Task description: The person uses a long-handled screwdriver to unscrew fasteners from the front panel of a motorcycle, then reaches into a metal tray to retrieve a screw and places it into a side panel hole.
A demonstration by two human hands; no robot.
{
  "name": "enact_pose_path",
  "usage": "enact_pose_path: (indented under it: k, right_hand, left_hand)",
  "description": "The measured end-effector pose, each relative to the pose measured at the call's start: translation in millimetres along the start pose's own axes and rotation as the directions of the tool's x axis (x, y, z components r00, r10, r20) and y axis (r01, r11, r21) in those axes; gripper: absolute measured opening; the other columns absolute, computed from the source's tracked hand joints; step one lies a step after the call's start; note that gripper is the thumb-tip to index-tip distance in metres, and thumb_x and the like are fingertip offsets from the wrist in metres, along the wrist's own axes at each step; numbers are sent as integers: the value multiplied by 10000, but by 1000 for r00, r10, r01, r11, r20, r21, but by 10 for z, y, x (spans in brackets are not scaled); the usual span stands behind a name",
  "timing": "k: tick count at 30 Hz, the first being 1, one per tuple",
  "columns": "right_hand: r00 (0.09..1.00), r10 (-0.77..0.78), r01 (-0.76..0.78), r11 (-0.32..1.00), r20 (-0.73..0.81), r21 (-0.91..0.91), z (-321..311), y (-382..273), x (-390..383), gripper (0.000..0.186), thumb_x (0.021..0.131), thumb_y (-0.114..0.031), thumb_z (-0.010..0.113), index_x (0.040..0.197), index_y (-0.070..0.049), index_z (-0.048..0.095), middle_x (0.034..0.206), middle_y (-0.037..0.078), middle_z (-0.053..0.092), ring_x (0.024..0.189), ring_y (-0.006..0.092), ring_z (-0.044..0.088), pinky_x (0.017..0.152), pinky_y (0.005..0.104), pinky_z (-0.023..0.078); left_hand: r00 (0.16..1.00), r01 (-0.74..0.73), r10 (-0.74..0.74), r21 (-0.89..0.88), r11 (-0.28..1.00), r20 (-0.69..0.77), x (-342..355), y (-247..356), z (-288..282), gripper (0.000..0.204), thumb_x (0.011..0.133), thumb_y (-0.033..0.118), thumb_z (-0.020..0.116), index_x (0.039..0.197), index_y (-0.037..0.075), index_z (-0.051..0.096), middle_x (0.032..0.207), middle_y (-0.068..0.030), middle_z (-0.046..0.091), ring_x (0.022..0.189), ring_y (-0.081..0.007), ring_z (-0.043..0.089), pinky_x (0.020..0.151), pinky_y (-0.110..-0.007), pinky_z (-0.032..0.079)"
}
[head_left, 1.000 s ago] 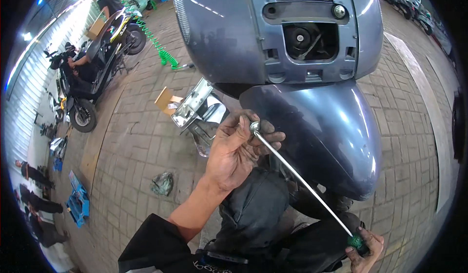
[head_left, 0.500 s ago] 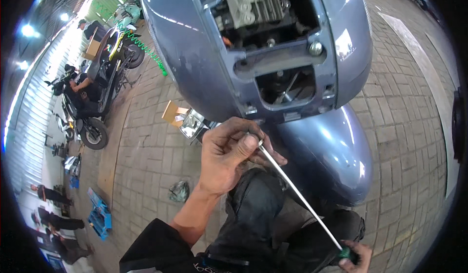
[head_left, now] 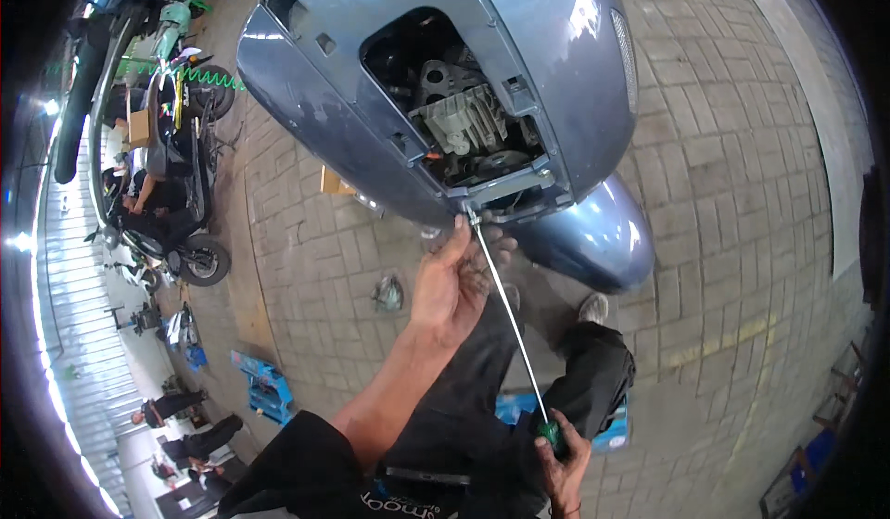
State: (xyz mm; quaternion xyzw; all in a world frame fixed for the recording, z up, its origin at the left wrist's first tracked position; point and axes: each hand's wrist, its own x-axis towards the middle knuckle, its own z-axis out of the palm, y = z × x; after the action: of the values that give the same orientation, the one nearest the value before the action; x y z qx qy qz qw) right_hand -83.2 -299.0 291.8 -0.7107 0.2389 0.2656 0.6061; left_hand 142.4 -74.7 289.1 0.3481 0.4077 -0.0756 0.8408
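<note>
A long screwdriver (head_left: pixel 512 315) with a thin silver shaft and a green handle slants between my hands. My right hand (head_left: pixel 565 463), at the lower right, is closed around the handle. Higher up, my left hand (head_left: pixel 450 283) has thumb and fingers at the tip end of the shaft. A small silver fastener (head_left: pixel 472 213) shows at the tip; whether it touches the body is hard to see. Just beyond is the grey-blue scooter body (head_left: pixel 547 37), with a finned metal engine (head_left: pixel 464 122) visible through its opening. My left fingers look dark with grime.
A matching front fender (head_left: pixel 598 236) sits below the body. On the brick paving (head_left: pixel 705 148) lie a crumpled plastic bag (head_left: pixel 387 293) and a blue toolbox (head_left: pixel 262 386). Another blue case (head_left: pixel 612 426) is by my leg. Parked scooters (head_left: pixel 176 185) and other people (head_left: pixel 199 445) are at left.
My view has shifted, and the scooter body appears higher and more to the left. The screwdriver now stands steeper, its tip up at the body's lower edge. Both hands keep their places on it.
</note>
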Motion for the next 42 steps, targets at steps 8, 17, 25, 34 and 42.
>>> enact_pose_path:
  k: [8,17,25,34,42]
  right_hand:
    - [991,130,-129,986,-1,108,155,-564,-340,560,872,-343,735,1226,76,623,888,44,631,812,114,541,745,279,460]
    - [979,205,-200,967,-17,161,246,-758,-439,538,871,-323,747,1227,62,626,851,28,595,766,104,517,699,268,451]
    - [976,215,-217,958,34,189,143,-652,-308,431,847,-134,763,1210,69,650,838,81,669,765,127,601,717,295,501]
    - [962,206,-249,932,182,264,86,-482,-117,419,873,-180,728,1194,75,644,819,87,659,699,115,583,630,268,474]
    - [626,136,-779,158,767,607,-89,-309,-185,628,889,-325,699,1333,71,496,883,154,631,568,188,543,463,256,399]
  left_hand:
    - [999,37,-38,-29,999,-16,8,146,196,280,1007,288,599,990,14,656,814,-75,653,700,-173,612,630,-281,473]
    - [984,32,-19,69,997,-175,-36,147,311,247,1012,245,598,983,1,627,799,-89,637,678,-185,590,579,-285,452]
    - [982,6,12,94,996,-188,-42,185,389,254,1014,252,594,986,2,625,819,-87,641,679,-183,585,594,-292,462]
    - [958,49,18,224,973,-288,-324,74,443,235,1022,206,577,1056,-22,624,902,-140,694,767,-207,670,628,-287,497]
    - [996,2,19,226,974,-92,-454,-90,223,206,986,161,621,1051,-34,624,831,-124,673,678,-214,668,524,-262,454]
